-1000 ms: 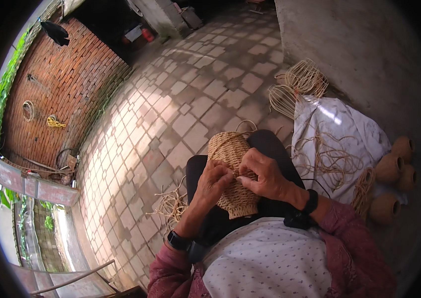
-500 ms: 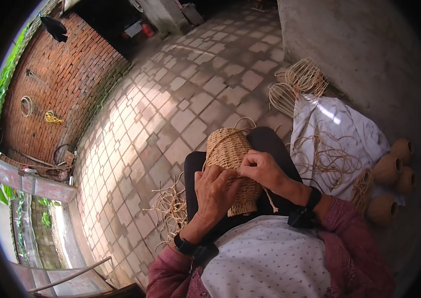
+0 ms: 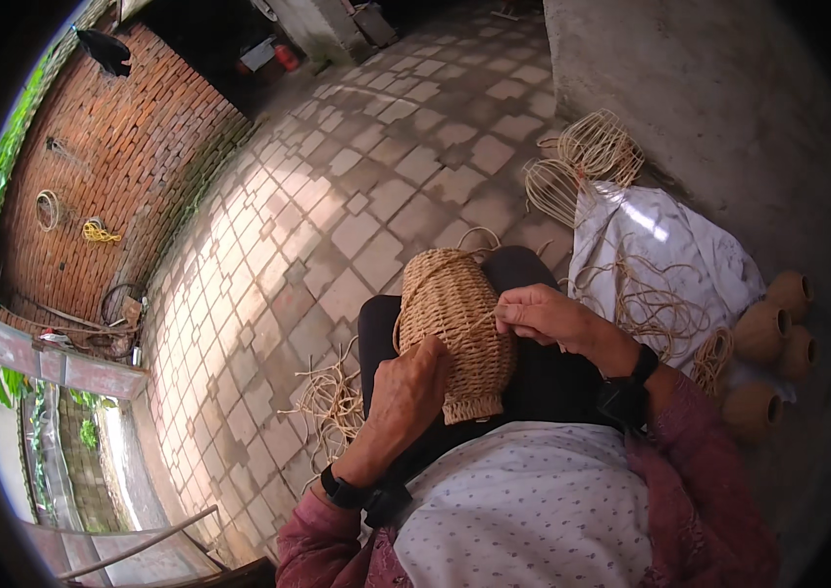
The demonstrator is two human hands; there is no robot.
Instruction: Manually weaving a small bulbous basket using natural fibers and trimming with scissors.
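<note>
A woven tan basket (image 3: 454, 338), shaped like a rounded jar with a narrow neck toward me, lies across my dark-trousered lap. My right hand (image 3: 554, 318) is closed in a pinch at the basket's right side, and a thin strand of cord runs from its fingertips to the weave. Against the lower left side of the basket, my left hand (image 3: 409, 388) is curled shut. Whatever is in its fingers is hidden from this view. A loop of cord sticks out past the basket's far end.
Loose cord (image 3: 329, 400) lies on the paved floor (image 3: 356, 235) at my left. On the right, a white cloth (image 3: 695, 250) carries tangled cord, with open wicker frames (image 3: 600, 147) beyond it. Several brown round pots (image 3: 761, 331) stand near the concrete wall (image 3: 709, 118).
My hands, together over the middle of the basket before, have drawn apart. The left moved down to the lower left side, the right outward with a strand. The basket is more exposed.
</note>
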